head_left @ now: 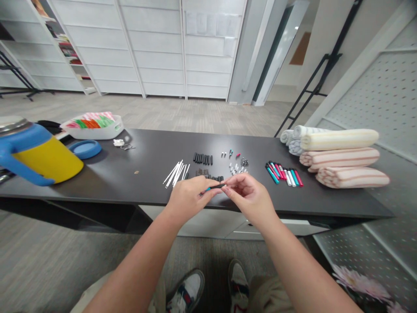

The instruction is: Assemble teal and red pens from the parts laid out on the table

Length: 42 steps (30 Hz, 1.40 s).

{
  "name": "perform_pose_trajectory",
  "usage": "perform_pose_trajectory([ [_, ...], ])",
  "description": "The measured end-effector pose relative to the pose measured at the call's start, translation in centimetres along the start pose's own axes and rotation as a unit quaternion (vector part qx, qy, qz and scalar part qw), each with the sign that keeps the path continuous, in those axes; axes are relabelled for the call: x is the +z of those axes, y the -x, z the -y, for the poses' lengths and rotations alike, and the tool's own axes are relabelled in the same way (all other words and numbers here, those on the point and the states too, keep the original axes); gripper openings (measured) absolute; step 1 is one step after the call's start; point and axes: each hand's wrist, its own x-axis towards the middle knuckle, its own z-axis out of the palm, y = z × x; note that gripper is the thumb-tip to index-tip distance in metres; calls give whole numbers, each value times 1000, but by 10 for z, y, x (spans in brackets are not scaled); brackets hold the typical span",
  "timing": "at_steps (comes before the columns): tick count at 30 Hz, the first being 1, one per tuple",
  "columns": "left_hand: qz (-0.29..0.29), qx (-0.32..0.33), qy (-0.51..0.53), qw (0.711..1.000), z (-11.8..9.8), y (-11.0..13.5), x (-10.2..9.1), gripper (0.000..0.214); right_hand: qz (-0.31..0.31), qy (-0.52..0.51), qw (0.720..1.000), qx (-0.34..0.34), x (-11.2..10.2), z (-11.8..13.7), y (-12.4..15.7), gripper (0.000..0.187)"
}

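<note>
Far to the left of the black pen (216, 187) sits a yellow and blue jug (45, 158). White sticks (176, 173) lie just left of the pen, behind it. My left hand (188, 196) pinches the pen's left end. The pen hangs above the table's (146, 152) near edge. My right hand (250, 196) pinches its right end. Colored pens (283, 174) lie right of it, rolled towels (342, 158) farther right.

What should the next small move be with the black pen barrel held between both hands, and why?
Likely a short push or twist of the right hand toward the left hand. The black pen barrel is pinched level between both hands, teal tip at the left, over the front edge of the table; its right end is hidden by fingertips, so this is a guess.
</note>
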Motion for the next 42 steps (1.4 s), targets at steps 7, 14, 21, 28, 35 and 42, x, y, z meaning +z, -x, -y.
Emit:
perform_pose_trajectory([
  [7, -1, 2, 15, 1000, -1, -1, -3, 19, 7, -5, 1000, 0, 1, -3, 0, 26],
  [14, 4, 1, 17, 1000, -3, -2, -5, 17, 9, -10, 1000, 4, -1, -2, -1, 27],
  [21, 23, -16, 22, 999, -3, -3, -6, 16, 8, -15, 1000, -1, -1, -3, -2, 29],
  [28, 24, -18, 32, 999, -2, -4, -6, 15, -39, 65, 997, -23, -10, 8, 0, 28],
  [35, 0, -24, 57, 998, -3, -4, -7, 15, -121, 431, 890, -92, -60, 30, -45, 22],
  [42, -41, -22, 84, 995, -2, -4, -8, 20, 112, 635, 764, -26, -71, 27, -132, 23],
])
